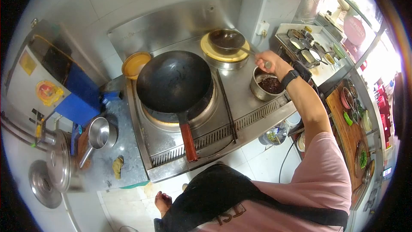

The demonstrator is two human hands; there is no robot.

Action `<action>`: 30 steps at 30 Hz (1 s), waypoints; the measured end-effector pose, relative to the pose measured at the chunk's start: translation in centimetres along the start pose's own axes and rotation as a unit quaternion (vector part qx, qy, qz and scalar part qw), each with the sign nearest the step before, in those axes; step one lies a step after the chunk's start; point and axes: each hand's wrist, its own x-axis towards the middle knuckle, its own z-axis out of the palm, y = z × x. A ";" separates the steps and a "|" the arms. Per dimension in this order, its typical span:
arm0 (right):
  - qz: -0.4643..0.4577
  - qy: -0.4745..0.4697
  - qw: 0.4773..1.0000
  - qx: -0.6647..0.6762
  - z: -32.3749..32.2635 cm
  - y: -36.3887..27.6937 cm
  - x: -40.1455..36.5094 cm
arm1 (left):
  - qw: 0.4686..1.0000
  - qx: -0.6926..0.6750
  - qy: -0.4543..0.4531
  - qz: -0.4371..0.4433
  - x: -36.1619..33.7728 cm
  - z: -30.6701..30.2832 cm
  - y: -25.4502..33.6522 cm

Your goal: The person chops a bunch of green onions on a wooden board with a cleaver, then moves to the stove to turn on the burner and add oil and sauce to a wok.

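Note:
My right hand (267, 63) is closed round the handle of a dark, round, long-handled scoop (226, 40). The scoop's bowl rests over a yellow-rimmed round vessel (223, 56) at the back of the stove, and the handle's end sticks out of my fist. Just below that hand stands a metal pot (262, 90) with dark, lumpy contents. Low beside my apron, my left hand (163, 203) hangs with its fingers curled in and nothing showing in them. A black wok (175, 81) with a red-brown handle sits on the burner in front of me.
On the left counter (128, 146) are a small saucepan (99, 133) and a crumpled cloth (117, 167). A tan bowl (136, 64) stands behind the wok. To the right are seasoning containers (307, 45) and a wooden board (343, 116) with bowls and a green pepper (347, 118).

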 end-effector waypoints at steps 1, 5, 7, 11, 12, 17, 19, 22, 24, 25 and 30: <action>0.000 -0.027 1.000 -0.005 -0.4 0.0 -0.1 | 0.997 -0.046 0.054 -0.034 -1.2 1.3 0.7; 0.032 -0.013 0.995 0.094 -2.2 0.7 1.2 | 0.996 -0.060 0.048 -0.047 0.7 0.0 -0.3; 0.084 -0.061 0.983 0.149 -2.7 1.2 0.8 | 0.996 0.071 -0.052 0.025 1.8 -1.0 -1.0; 0.046 -0.028 0.995 0.088 -1.4 2.6 -2.5 | 0.999 -0.041 0.006 -0.003 -1.6 2.3 0.6; 0.017 -0.048 0.998 0.040 -1.1 3.0 -3.3 | 0.999 -0.040 -0.001 -0.004 -1.3 2.2 0.6; 0.011 -0.075 0.997 0.009 0.5 5.6 -8.5 | 0.999 -0.023 -0.039 -0.013 -0.1 1.6 0.8; 0.019 -0.084 0.996 0.033 1.3 6.8 -10.7 | 0.999 -0.039 0.002 -0.026 -1.8 3.2 2.0; 0.065 -0.149 0.984 0.067 2.2 8.5 -12.5 | 0.999 -0.013 -0.030 -0.021 -0.4 2.1 1.5; 0.084 -0.156 0.983 0.058 3.0 9.9 -12.9 | 0.998 -0.036 -0.045 -0.036 -1.3 2.8 2.2; 0.097 -0.160 0.981 0.044 3.5 10.4 -13.2 | 0.998 -0.032 -0.044 -0.037 -2.0 3.6 2.6; 0.018 -0.148 0.963 -0.226 6.6 14.1 -12.6 | 0.998 0.043 -0.035 0.008 -1.3 2.9 1.3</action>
